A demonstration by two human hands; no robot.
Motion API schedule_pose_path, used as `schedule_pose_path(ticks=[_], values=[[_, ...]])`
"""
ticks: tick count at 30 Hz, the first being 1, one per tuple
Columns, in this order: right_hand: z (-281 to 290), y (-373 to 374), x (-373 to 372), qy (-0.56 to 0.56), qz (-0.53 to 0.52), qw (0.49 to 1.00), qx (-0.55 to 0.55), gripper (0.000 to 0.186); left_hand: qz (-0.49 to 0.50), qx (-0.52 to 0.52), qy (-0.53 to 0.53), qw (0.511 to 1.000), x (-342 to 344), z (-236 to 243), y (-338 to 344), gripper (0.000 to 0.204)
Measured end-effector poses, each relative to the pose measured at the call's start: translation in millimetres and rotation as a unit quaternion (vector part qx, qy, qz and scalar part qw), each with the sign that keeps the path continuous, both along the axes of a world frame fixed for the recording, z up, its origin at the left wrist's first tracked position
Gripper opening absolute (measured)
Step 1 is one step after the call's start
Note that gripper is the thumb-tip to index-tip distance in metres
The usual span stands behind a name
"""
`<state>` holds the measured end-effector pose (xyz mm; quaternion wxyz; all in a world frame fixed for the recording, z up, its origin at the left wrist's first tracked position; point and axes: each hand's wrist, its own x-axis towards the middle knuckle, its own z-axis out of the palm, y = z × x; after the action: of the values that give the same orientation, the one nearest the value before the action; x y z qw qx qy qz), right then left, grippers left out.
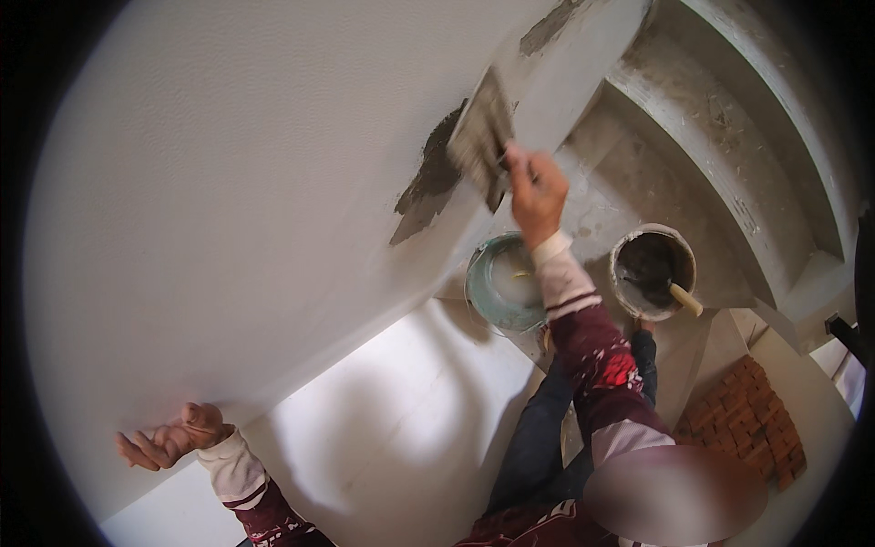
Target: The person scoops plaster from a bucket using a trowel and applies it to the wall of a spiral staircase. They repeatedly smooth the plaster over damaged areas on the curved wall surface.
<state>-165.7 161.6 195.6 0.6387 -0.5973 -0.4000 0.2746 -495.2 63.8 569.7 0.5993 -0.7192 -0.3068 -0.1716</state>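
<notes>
My right hand (540, 193) grips the handle of a flat plastering trowel (480, 132), its metal blade up against the white wall (246, 164). The blade is a little smeared by motion. Beside it on the wall is an irregular patch of dark grey wet mortar (432, 178), partly covered by the trowel. Far off at the lower left, my left hand (173, 439) is empty, palm up with its fingers loosely curled and apart, close to the wall.
Below my right forearm stands a teal bucket (476, 290) of cloudy water. To its right, another bucket (690, 259) holds dark mortar and a tool with a pale handle (685, 299). Curved concrete steps (702, 155) rise at the right. Red bricks (747, 419) lie at lower right.
</notes>
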Motion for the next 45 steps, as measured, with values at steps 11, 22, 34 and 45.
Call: schedule_pose_path(ticks=[11, 22, 34, 45], values=[[6.1, -37.7, -65.3, -0.064, 0.131, 0.988, 0.041, 0.015, 0.008, 0.010, 0.026, 1.000, 0.9, 4.9, 3.2, 0.060], [1.8, -40.9, -57.2, -0.020, 0.011, 0.999, 0.037, 0.010, 0.010, -0.001, 0.039, 0.999, 4.0, 5.1, 0.9, 0.059], [0.9, -45.5, -68.0, -0.060, 0.089, 0.994, 0.035, 0.011, 0.016, -0.003, 0.036, 0.999, 6.2, 2.3, 2.8, 0.059], [13.8, 39.8, 35.2, 0.030, 0.090, 0.995, 0.041, 0.021, -0.008, 0.005, 0.025, 1.000, -6.6, 1.7, 2.6, 0.060]])
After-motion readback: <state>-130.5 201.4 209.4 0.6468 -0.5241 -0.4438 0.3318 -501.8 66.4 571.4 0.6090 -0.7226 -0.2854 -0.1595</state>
